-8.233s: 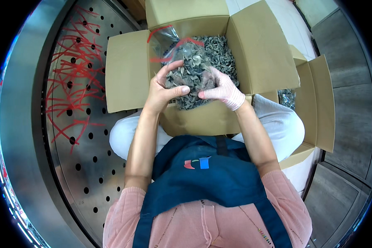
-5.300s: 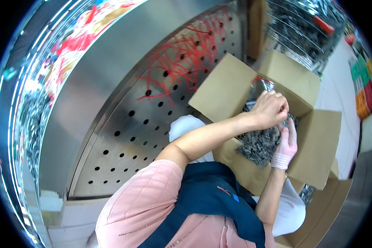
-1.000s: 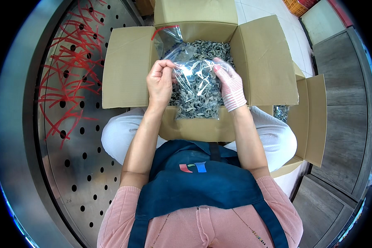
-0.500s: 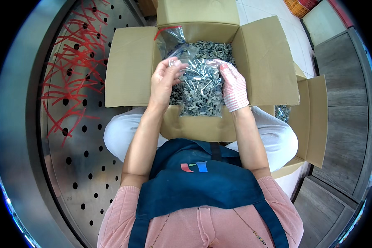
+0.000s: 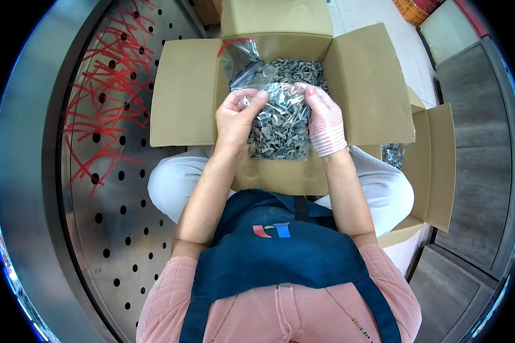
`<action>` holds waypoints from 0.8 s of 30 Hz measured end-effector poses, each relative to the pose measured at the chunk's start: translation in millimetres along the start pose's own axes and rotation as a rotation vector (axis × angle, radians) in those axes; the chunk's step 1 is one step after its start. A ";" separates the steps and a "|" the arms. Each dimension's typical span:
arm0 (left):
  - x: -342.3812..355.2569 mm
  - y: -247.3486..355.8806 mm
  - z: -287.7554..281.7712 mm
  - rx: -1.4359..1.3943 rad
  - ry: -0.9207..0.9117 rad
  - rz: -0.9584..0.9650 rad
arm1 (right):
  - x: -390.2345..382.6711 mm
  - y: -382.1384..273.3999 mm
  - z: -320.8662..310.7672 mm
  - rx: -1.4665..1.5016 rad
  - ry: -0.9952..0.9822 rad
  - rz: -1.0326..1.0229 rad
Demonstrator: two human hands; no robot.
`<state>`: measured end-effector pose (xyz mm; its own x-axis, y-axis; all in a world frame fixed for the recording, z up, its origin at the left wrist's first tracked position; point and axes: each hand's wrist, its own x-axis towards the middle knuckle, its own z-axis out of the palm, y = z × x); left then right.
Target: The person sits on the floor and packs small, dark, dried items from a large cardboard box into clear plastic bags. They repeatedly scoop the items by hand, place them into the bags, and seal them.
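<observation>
Between my hands, over the near edge of an open cardboard box, hangs a clear plastic bag filled with dark grey-green dried flakes that look like dried leaves or fungus. My bare left hand pinches the bag's top left corner, thumb and fingers closed. My right hand, in a pink-and-white striped glove, grips the top right corner. More of the loose dried flakes lie inside the box behind the bag. Empty clear bags with a red edge rest at the box's far left corner.
At left, a perforated metal surface holds many scattered red strips. A second open cardboard box with filled bags stands to my right, beside grey wooden cabinets. An orange crate sits far right.
My left hand has moved right and slightly down along the bag's top edge, its thumb now nearer the middle. The right hand stays in almost the same place.
</observation>
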<state>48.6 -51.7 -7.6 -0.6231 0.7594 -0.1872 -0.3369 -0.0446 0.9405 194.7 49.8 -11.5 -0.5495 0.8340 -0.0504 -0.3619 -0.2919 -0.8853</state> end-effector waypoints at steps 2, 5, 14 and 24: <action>8.2 -0.6 -23.0 -0.143 -0.100 -0.100 | 0.7 -3.3 -1.3 0.116 0.014 0.036; -9.7 0.4 -14.5 0.000 -0.240 -0.108 | 8.0 7.0 -13.2 0.238 0.090 0.089; -14.7 -21.1 -23.2 -0.032 -0.083 -0.184 | -36.4 2.5 -4.0 -0.232 -0.237 0.716; -14.5 -2.5 -31.3 -0.505 -0.353 -0.274 | -59.4 -14.5 -13.7 0.563 -0.361 0.312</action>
<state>36.4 -82.9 -16.0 -0.2288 0.9495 -0.2149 -0.7922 -0.0533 0.6079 242.9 10.9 -1.9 -0.8689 0.4946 -0.0198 -0.4261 -0.7677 -0.4786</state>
